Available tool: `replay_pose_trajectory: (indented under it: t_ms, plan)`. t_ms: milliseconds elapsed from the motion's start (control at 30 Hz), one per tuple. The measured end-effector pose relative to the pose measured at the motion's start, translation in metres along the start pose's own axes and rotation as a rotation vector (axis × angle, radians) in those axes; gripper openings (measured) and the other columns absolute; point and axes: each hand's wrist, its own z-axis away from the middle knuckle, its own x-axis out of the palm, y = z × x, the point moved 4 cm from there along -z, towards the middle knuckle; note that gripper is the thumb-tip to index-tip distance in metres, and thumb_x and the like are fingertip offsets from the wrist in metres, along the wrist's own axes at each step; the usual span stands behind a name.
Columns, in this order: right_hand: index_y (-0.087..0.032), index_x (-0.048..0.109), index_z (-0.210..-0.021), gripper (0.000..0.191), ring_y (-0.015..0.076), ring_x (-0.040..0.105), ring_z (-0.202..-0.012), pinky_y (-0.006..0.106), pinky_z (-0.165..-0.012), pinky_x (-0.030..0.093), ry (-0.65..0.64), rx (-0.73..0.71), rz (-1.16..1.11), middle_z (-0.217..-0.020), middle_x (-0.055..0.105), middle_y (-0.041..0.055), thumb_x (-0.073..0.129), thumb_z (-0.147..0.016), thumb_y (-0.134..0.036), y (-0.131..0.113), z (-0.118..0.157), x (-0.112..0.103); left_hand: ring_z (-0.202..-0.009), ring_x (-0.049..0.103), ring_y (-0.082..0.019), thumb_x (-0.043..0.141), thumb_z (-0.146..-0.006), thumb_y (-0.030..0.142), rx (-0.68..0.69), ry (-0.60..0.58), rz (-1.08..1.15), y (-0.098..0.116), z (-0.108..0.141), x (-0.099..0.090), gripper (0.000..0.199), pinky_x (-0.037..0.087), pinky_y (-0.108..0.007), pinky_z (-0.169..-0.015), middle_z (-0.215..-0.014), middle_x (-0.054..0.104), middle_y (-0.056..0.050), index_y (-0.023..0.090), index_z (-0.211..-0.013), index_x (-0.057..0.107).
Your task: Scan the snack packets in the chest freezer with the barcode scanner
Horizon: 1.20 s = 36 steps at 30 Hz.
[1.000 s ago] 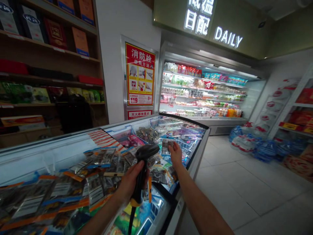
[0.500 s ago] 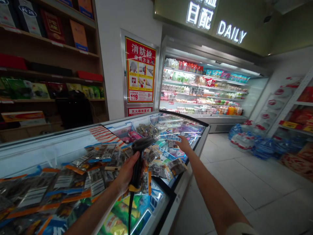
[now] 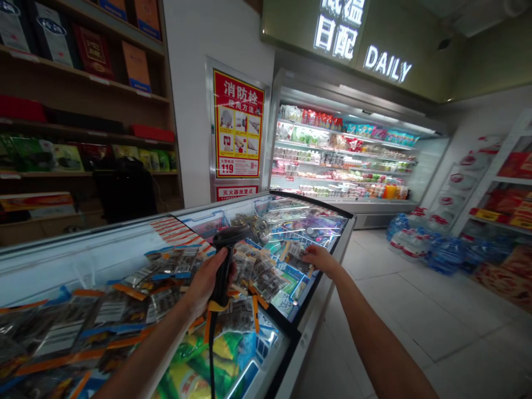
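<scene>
My left hand [image 3: 209,281] is wrapped round the grip of a black and yellow barcode scanner [image 3: 223,269]. The scanner stands upright above the freezer's glass lid, its head pointing right and its cable hanging down. Over to the right, my right hand [image 3: 323,260] pinches the edge of a clear plastic food packet [image 3: 296,257]. This packet is just above the glass, near the freezer's right rim. Loose packets [image 3: 264,274] with printed labels lie between my hands. Another packet [image 3: 239,317] with orange edges rests below the scanner, partly hidden by it.
A large heap of similar packets [image 3: 112,310] covers the left glass of the chest freezer [image 3: 310,310]. Green and yellow bags show through the glass. Behind stand a lit open fridge [image 3: 344,205] and wooden shelves [image 3: 166,133]. Water bottles [image 3: 446,255] stand on the floor at right.
My right hand has come nearer and now grips a packet. The packets between my hands have shifted. My left hand has moved slightly left with the scanner.
</scene>
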Motion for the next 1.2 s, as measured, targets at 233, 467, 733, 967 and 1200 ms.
replay_pose_trajectory:
  t_ms: [233, 467, 733, 967, 1200]
  plan:
    - [-0.019, 0.050, -0.105, 0.049, 0.0148, 0.053, -0.056, 0.025, -0.051, 0.039, 0.282, -0.114, 0.077, -0.066, 0.059, -0.0006, 0.059, -0.057, -0.017, -0.036, -0.016, 0.010, -0.039, 0.047, -0.007, 0.060, -0.061, 0.052, -0.014, 0.032, -0.025, -0.010, 0.003, 0.000, 0.039, 0.036, -0.017, -0.036, -0.048, 0.054, 0.001, 0.013, -0.063, 0.055]
    - [-0.019, 0.060, -0.059, 0.014, 0.0190, 0.055, -0.060, 0.030, -0.061, 0.039, 0.141, -0.282, 0.330, -0.056, 0.059, 0.0007, 0.063, -0.049, -0.009, -0.062, -0.017, 0.005, -0.037, 0.046, -0.008, 0.060, -0.058, 0.054, 0.033, -0.017, -0.047, -0.007, 0.006, 0.008, 0.041, 0.036, -0.018, -0.035, -0.046, 0.054, 0.000, 0.014, -0.064, 0.056]
    - [-0.021, 0.049, -0.105, 0.052, 0.0200, 0.056, -0.089, 0.034, -0.079, 0.043, 0.269, -0.314, -0.270, -0.105, 0.059, 0.0064, 0.062, -0.055, -0.019, -0.033, 0.010, 0.043, -0.038, 0.047, -0.008, 0.059, -0.062, 0.051, 0.014, -0.020, -0.055, -0.008, 0.012, 0.013, 0.037, 0.037, -0.018, -0.036, -0.048, 0.055, 0.000, 0.014, -0.064, 0.056]
    - [-0.017, 0.057, -0.077, 0.027, 0.0183, 0.060, -0.067, 0.032, -0.062, 0.047, 0.151, -0.036, -0.556, -0.071, 0.064, 0.0014, 0.061, -0.051, -0.020, 0.014, -0.006, 0.053, -0.037, 0.047, -0.008, 0.062, -0.058, 0.051, 0.007, -0.042, -0.041, -0.012, 0.011, 0.016, 0.038, 0.036, -0.018, -0.035, -0.047, 0.054, 0.000, 0.014, -0.063, 0.054]
    - [-0.019, 0.052, -0.076, 0.024, 0.0176, 0.058, -0.058, 0.030, -0.049, 0.045, 0.325, -0.010, -0.559, -0.065, 0.062, 0.0011, 0.060, -0.055, -0.027, 0.009, -0.036, 0.046, -0.037, 0.048, -0.009, 0.063, -0.056, 0.053, -0.010, -0.062, -0.006, -0.016, 0.004, 0.013, 0.040, 0.036, -0.019, -0.034, -0.051, 0.057, -0.001, 0.014, -0.067, 0.056]
